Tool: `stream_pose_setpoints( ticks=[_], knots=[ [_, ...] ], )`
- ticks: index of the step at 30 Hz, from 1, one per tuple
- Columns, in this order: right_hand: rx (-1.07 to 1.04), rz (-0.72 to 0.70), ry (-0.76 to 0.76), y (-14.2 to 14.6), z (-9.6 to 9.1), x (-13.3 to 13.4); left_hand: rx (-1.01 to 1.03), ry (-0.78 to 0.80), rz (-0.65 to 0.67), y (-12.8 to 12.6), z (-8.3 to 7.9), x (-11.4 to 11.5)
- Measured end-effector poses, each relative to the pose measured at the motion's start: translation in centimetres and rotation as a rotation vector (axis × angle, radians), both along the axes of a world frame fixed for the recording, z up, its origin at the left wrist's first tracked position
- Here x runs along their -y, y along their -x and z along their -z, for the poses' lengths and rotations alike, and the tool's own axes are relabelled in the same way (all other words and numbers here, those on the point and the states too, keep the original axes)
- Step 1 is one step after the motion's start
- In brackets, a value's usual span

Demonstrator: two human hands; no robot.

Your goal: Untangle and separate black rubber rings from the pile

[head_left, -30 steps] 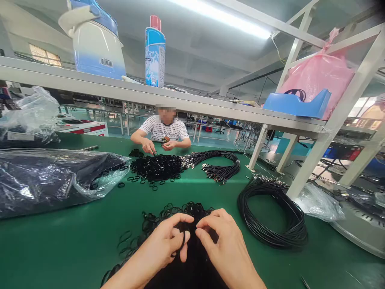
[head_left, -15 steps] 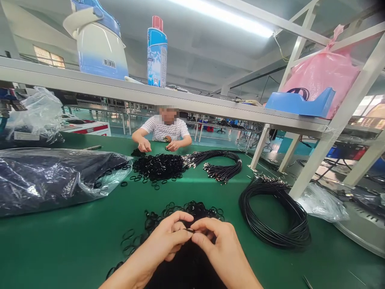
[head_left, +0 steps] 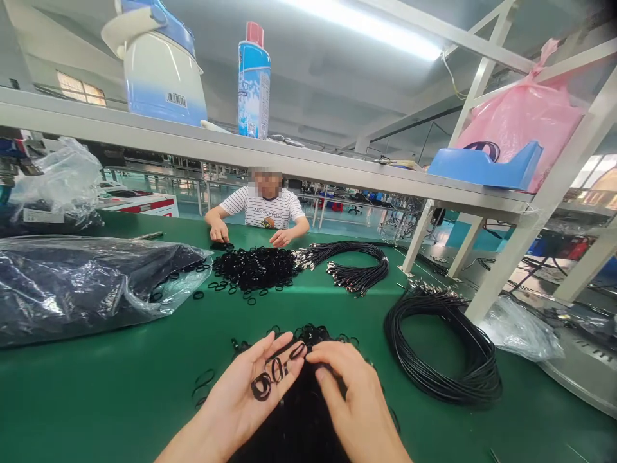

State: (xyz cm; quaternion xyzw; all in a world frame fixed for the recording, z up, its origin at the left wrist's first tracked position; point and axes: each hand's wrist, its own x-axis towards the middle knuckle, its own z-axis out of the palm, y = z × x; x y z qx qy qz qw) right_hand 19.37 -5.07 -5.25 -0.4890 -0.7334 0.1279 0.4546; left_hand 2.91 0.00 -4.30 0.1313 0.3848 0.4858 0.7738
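My left hand (head_left: 250, 386) lies palm up with its fingers stretched out, carrying several thin black rubber rings (head_left: 261, 386) on the palm and fingers. Close by, my right hand (head_left: 354, 389) has bent fingers, its fingertips beside the left fingertips and one ring (head_left: 297, 351). A gap shows between its thumb and index finger, and I see nothing between them. Beneath both hands spreads a dark heap of the same rings (head_left: 308, 418), partly hidden by them. Loose rings (head_left: 205, 381) lie to the left of the heap.
Across the green table (head_left: 120, 379) a person in a striped shirt (head_left: 263, 209) handles another ring pile (head_left: 255, 267). Coiled black cables (head_left: 443, 386) lie right, a smaller cable bundle (head_left: 366, 273) behind. A plastic bag (head_left: 96, 289) sits left. A shelf (head_left: 313, 157) crosses above.
My left hand has turned from a pinch near the right fingertips to an open palm showing rings. My right thumb and index finger have moved apart. The person opposite has shifted both hands.
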Motion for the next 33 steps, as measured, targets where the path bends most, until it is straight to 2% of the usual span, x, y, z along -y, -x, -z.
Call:
stream_pose_setpoints(
  ticks=[4, 10, 12, 16, 19, 23, 25, 30, 33],
  knots=[
    [0.029, -0.16, -0.119, 1.5, 0.5, 0.1, 0.031, -0.049, 0.057, -0.4, -0.2, 0.8],
    [-0.074, -0.196, -0.226, 3.5, 2.3, 0.0, 0.03, -0.064, 0.131, -1.1, 0.1, 1.8],
    [-0.137, -0.175, -0.155, 3.3, 2.3, 0.0, 0.035, -0.078, 0.131, -1.1, 0.2, 1.8],
    [-0.294, -0.068, 0.216, 2.0, 1.3, -0.2, -0.046, -0.156, 0.159, -0.9, 0.2, 1.6],
    [-0.473, -0.045, 0.367, 1.2, 0.7, -0.5, -0.176, -0.294, 0.233, -0.7, 0.1, 1.6],
    [-0.553, -0.023, 0.379, 0.9, 0.9, -0.8, -0.448, -0.606, 0.365, -0.4, 0.3, 1.5],
    [-0.579, -0.006, 0.382, 0.7, 0.9, -0.9, -0.594, -0.7, 0.391, -0.2, 0.5, 1.2],
    [-0.747, 0.007, 0.425, 0.2, 0.4, -1.0, -0.679, -0.693, 0.361, 0.4, 0.9, 0.1],
    [-0.772, 0.028, 0.429, -0.1, 0.1, -1.0, -0.74, -0.689, 0.349, 0.7, 0.8, -0.3]
  ],
)
